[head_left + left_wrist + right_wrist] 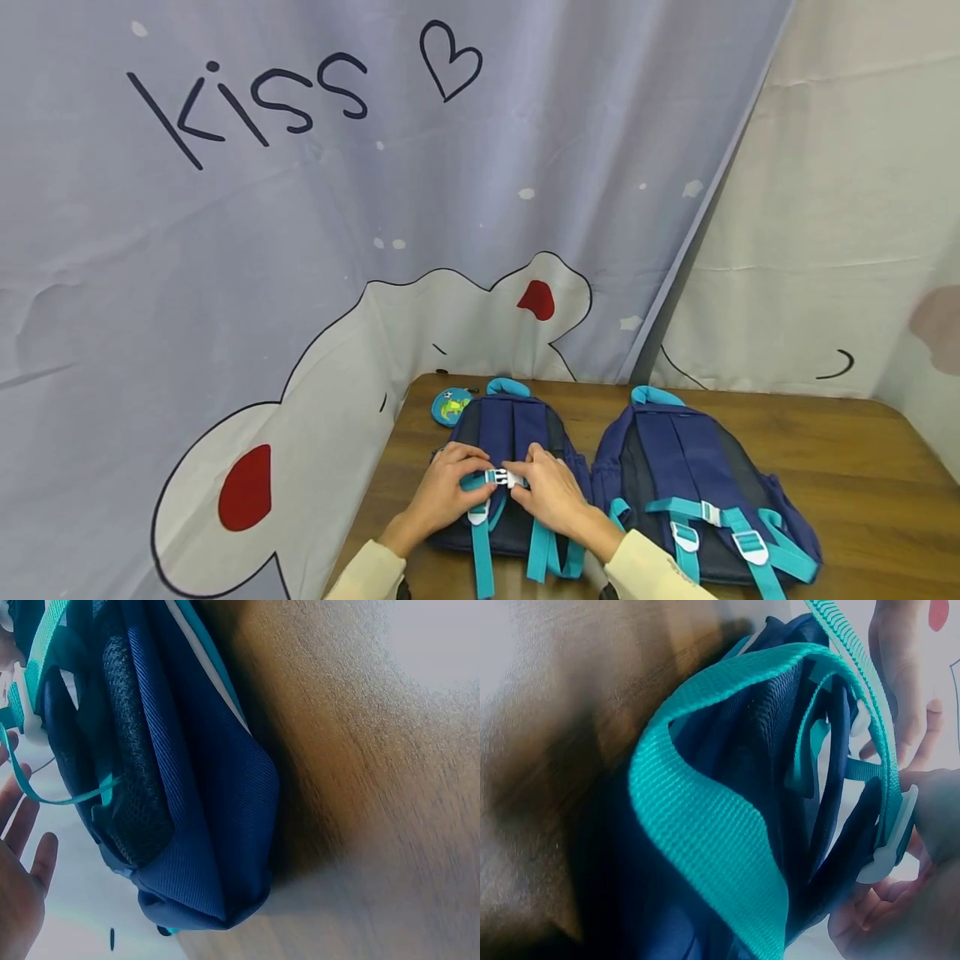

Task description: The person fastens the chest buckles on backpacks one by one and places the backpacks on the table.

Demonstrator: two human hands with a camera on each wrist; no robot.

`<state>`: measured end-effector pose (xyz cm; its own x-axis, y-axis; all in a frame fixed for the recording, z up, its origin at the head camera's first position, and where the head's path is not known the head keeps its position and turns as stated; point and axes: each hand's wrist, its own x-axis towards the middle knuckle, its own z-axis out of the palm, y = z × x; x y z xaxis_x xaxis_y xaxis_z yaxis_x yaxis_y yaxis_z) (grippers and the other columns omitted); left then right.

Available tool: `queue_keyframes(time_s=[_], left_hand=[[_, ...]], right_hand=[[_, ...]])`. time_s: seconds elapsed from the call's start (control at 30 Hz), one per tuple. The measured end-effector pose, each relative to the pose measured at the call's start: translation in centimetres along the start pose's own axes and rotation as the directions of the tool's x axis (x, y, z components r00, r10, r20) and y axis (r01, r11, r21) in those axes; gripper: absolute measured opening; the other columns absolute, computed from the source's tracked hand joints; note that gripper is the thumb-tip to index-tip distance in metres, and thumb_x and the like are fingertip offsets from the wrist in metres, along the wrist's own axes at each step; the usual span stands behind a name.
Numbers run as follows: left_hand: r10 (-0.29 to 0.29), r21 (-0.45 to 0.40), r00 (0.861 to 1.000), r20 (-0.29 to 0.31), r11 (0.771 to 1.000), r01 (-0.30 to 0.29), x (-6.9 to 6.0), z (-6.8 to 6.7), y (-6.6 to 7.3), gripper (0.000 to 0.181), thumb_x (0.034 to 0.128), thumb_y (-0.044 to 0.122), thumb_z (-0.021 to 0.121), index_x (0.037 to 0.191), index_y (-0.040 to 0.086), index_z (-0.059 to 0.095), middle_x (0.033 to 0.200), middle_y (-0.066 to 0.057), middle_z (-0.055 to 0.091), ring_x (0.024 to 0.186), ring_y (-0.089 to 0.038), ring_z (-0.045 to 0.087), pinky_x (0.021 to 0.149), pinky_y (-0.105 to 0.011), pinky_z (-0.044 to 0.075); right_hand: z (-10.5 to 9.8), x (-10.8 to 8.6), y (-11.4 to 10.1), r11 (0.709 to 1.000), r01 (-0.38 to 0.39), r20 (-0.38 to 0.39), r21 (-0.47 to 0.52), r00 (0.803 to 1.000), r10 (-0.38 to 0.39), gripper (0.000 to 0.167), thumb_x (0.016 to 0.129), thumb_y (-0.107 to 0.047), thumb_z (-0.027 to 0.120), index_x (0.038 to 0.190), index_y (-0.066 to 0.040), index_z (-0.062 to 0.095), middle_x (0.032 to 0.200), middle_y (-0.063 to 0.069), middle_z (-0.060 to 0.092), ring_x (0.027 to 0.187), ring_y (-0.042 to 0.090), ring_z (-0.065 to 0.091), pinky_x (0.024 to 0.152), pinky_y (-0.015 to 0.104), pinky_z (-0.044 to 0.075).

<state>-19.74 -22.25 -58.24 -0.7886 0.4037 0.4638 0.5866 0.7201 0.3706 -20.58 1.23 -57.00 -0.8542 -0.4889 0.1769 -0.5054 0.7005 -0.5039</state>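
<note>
A small navy backpack [495,421] lies on the table with its straps facing up. Across its straps runs a teal chest strap with a white side-release buckle [501,477]. My left hand [448,487] pinches the buckle's left end between thumb and fingers. On the other side, my right hand [553,493] pinches its right end. The two halves meet between the hands; whether they are latched I cannot tell. Teal webbing [705,832] loops close to the camera in the right wrist view. In the left wrist view only part of the left hand [19,900] shows, beside the backpack's side [217,802].
A larger navy backpack [682,450] with a fastened white chest buckle [710,513] lies to the right. A round teal pouch [451,406] sits by the small backpack's top left. Printed curtains [480,167] hang behind the wooden table [862,492].
</note>
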Motion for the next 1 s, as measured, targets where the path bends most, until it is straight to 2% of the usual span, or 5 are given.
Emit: queue_keyframes(time_s=[0.3, 0.47, 0.7, 0.83, 1.0], left_hand=[[0.006, -0.003, 1.0, 0.007, 1.0, -0.006, 0.07, -0.06, 0.07, 0.021, 0.0859, 0.032, 0.089, 0.102, 0.022, 0.082, 0.118, 0.005, 0.072, 0.113, -0.016, 0.063, 0.094, -0.045, 0.052], [0.002, 0.005, 0.999, 0.037, 1.0, -0.003, 0.03, 0.02, 0.26, 0.02, 0.0863, 0.033, 0.089, 0.103, 0.023, 0.082, 0.119, 0.006, 0.072, 0.114, -0.015, 0.061, 0.095, -0.045, 0.051], [0.038, 0.046, 0.998, 0.059, 0.998, -0.041, 0.41, 0.3, 0.57, 0.021, 0.0876, 0.035, 0.088, 0.104, 0.023, 0.082, 0.12, 0.006, 0.072, 0.115, -0.015, 0.061, 0.096, -0.048, 0.051], [0.04, 0.055, 0.997, 0.066, 0.998, -0.043, 0.47, 0.41, 0.56, 0.022, 0.0883, 0.037, 0.087, 0.106, 0.025, 0.083, 0.119, 0.007, 0.072, 0.115, -0.014, 0.061, 0.096, -0.046, 0.05], [0.03, 0.021, 0.997, 0.074, 0.999, -0.032, 0.29, 0.71, 0.36, 0.022, 0.0896, 0.035, 0.086, 0.108, 0.023, 0.083, 0.113, 0.008, 0.075, 0.109, -0.012, 0.062, 0.093, -0.043, 0.049]], right_hand=[[0.12, 0.03, -0.04, 1.0, -0.002, 0.004, 0.013, 1.0, 0.002, 0.039, 0.095, -0.021, 0.077, 0.134, -0.017, 0.075, 0.089, -0.004, 0.048, 0.069, 0.011, 0.038, 0.063, 0.027, 0.031], [0.16, 0.01, -0.15, 1.0, -0.008, 0.019, 0.013, 1.0, 0.008, 0.039, 0.096, -0.021, 0.075, 0.136, -0.017, 0.074, 0.089, -0.004, 0.048, 0.068, 0.012, 0.037, 0.063, 0.028, 0.03], [0.11, -0.01, -0.2, 1.0, -0.002, 0.034, -0.011, 0.999, 0.002, 0.042, 0.096, -0.022, 0.077, 0.137, -0.015, 0.073, 0.09, -0.003, 0.05, 0.069, 0.011, 0.038, 0.064, 0.028, 0.03], [-0.13, -0.06, -0.19, 1.0, -0.005, 0.033, 0.002, 0.999, 0.005, 0.047, 0.092, -0.018, 0.08, 0.138, -0.011, 0.072, 0.091, -0.002, 0.05, 0.067, 0.011, 0.038, 0.063, 0.027, 0.032], [-0.53, 0.12, -0.34, 0.998, -0.028, -0.012, 0.057, 1.0, 0.029, 0.051, 0.085, -0.01, 0.082, 0.135, -0.004, 0.071, 0.098, 0.007, 0.062, 0.064, 0.008, 0.045, 0.058, 0.024, 0.041]])
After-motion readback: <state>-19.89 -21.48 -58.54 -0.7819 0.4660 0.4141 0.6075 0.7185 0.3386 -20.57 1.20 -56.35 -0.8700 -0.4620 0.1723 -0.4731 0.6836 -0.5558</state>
